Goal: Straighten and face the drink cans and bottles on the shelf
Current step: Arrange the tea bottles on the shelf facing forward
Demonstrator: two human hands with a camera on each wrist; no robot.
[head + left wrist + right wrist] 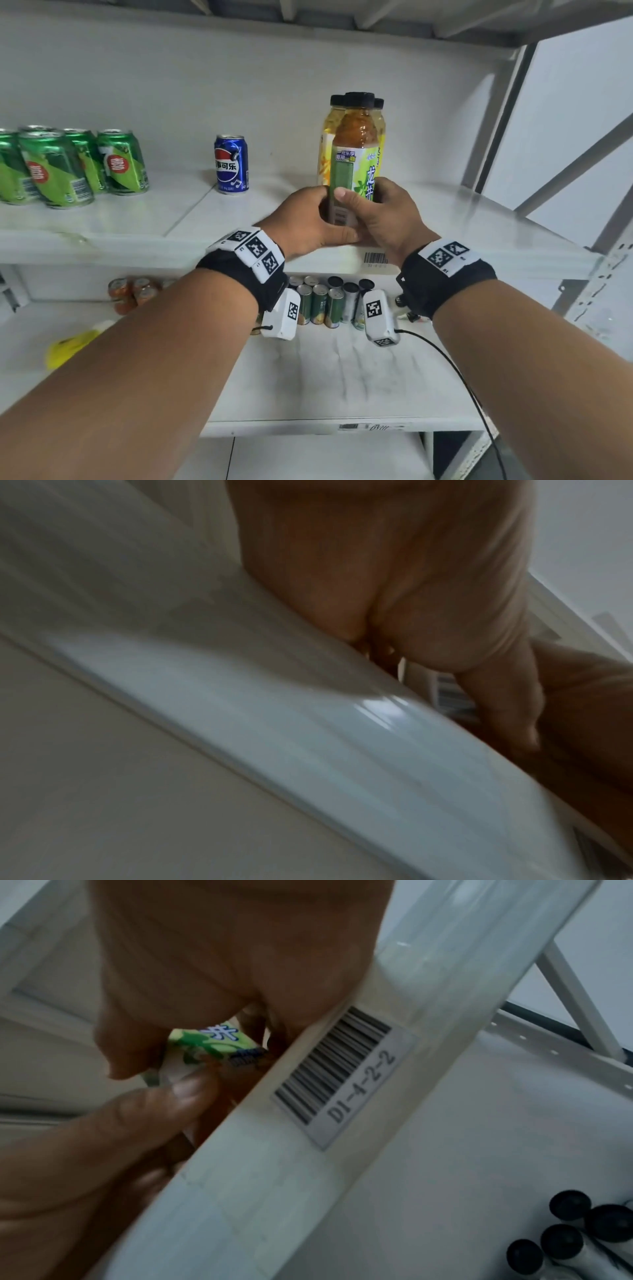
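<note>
- Both hands clasp one tea bottle (352, 161) at the front edge of the white shelf (102, 222): the left hand (305, 222) wraps its lower left side, thumb lying along the base, while the right hand (383, 212) curls round from the right, thumb pressed on the green label.
- Upright, black-capped and filled with amber drink, the bottle stands directly in front of two paler bottles (329, 137), which it largely hides.
- Left of it, well apart, a blue Pepsi can (231, 164) stands alone; further left is a cluster of green cans (68, 168).
- On the shelf's front lip, just below the right hand, a barcode tag (342, 1074) reads DI-4-2-2.
- One level down, slim cans (325, 301) with dark tops stand grouped, with orange cans (130, 291) to their left.
- From the right wrist, a sliver of green label (212, 1042) shows between thumb and palm; the left wrist view is blurred.
</note>
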